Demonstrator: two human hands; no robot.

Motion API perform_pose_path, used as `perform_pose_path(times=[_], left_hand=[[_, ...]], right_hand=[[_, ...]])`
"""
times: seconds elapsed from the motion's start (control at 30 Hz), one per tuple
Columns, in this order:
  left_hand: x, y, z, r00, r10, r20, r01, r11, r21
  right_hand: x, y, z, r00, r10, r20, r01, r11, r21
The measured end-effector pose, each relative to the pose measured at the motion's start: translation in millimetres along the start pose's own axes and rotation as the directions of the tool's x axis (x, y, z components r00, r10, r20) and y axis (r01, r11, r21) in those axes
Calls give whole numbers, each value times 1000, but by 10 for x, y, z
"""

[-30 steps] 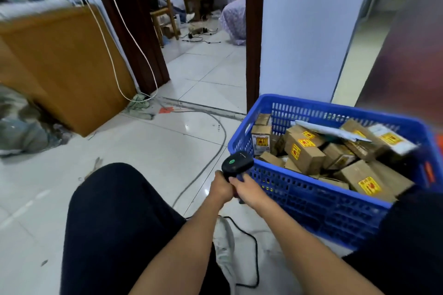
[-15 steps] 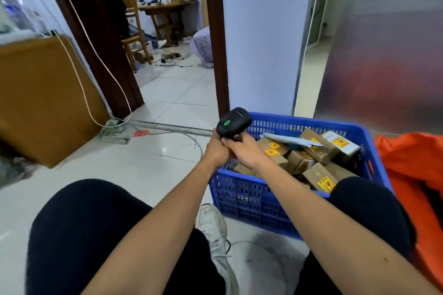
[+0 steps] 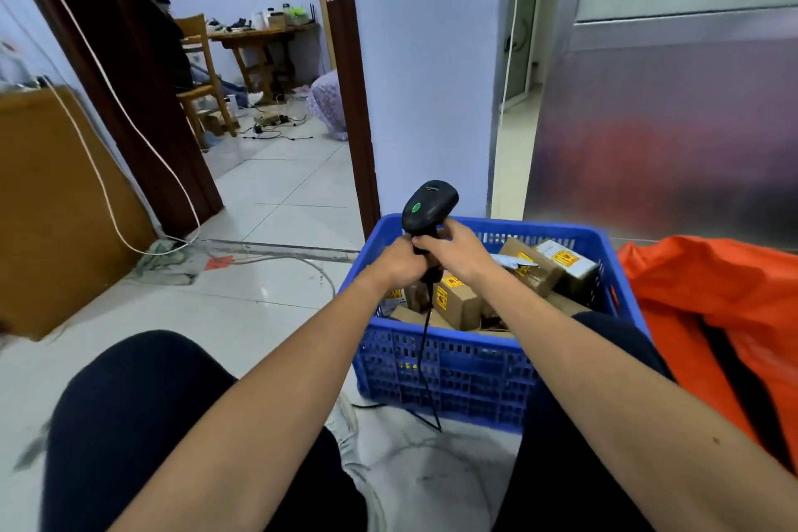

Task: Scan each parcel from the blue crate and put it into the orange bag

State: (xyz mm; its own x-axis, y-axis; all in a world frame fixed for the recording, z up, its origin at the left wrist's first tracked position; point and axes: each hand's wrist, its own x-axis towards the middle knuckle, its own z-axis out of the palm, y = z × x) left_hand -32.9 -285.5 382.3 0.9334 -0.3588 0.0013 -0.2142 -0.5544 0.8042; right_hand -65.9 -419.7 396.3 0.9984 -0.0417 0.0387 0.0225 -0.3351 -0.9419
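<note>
Scanner (image 3: 429, 203): left hand (image 3: 399, 261) and right hand (image 3: 457, 255) both clasped its handle.
Parcels (image 3: 460, 302): one hand probably needed freeing to lift one.

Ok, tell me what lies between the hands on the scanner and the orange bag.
Head view: the right half of the blue crate, piled with brown parcels, lies between the orange bag and the left hand and right hand gripping the scanner.

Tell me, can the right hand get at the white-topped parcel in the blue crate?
Probably, once freed: the right hand grips the barcode scanner with the left hand, but the white-topped parcel lies uncovered atop the pile in the open blue crate.
</note>
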Motion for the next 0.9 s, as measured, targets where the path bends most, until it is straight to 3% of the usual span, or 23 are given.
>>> perform_pose_path(times=[0.5,0.63,0.77,0.9], left_hand=[[241,497,319,984,93,153,-100,994,39],[402,306,430,990,41,138,-31,997,-75],[651,214,313,993,-42,112,52,995,-80],[892,217,-17,994,-22,111,32,996,-86]], right_hand=[[12,155,-615,993,65,-94,-72,994,-80],[164,367,-614,991,104,-81,-114,985,-132],[447,395,-491,994,106,-36,-110,982,-155],[823,327,-427,997,74,-15,-75,986,-149]])
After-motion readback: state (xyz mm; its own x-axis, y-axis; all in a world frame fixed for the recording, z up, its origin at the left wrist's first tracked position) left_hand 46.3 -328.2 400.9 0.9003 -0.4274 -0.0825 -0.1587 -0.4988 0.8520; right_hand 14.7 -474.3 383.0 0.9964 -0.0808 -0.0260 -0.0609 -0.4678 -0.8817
